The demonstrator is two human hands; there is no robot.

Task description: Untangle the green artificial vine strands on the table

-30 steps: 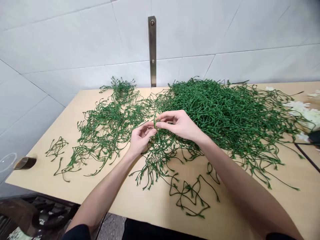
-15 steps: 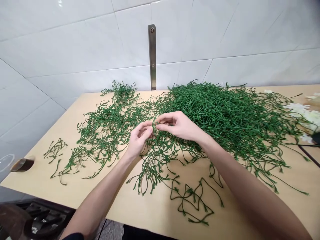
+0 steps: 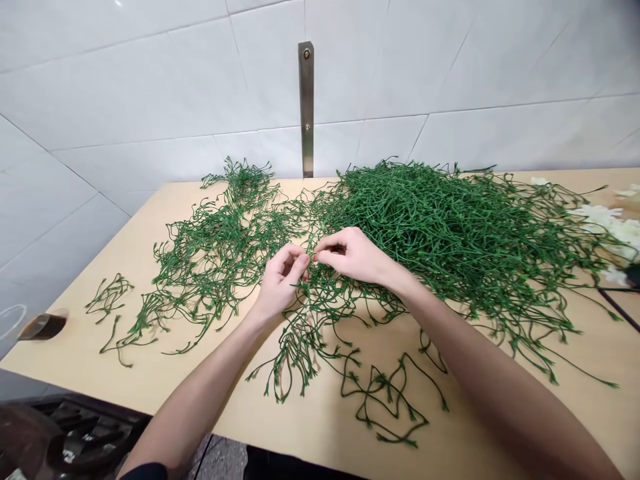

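Near the middle of the table, my left hand point(image 3: 284, 277) pinches a thin green stem between thumb and fingers. My right hand point(image 3: 350, 255) is just to its right, thumb and index finger closed on the same green piece; the fingertips of both hands nearly touch. Under and around them lie loose green plastic stems with small forked tips. A big heap of green stems point(image 3: 440, 227) rises behind and right of my right hand. To the left spreads a flatter pile of stems point(image 3: 215, 247). Several curved stems point(image 3: 385, 400) lie near the front edge.
A cup of dark liquid point(image 3: 44, 327) stands at the table's left edge. White flowers point(image 3: 613, 230) and a black cable point(image 3: 620, 308) are at the right. A metal strip point(image 3: 307, 110) is fixed to the tiled wall. A dark slatted object point(image 3: 85, 427) sits below on the left.
Both hands have moved slightly down, and the right fingers have closed into a tighter pinch. The stems hanging below my hands have shifted a little toward the front. The view has tilted slightly.
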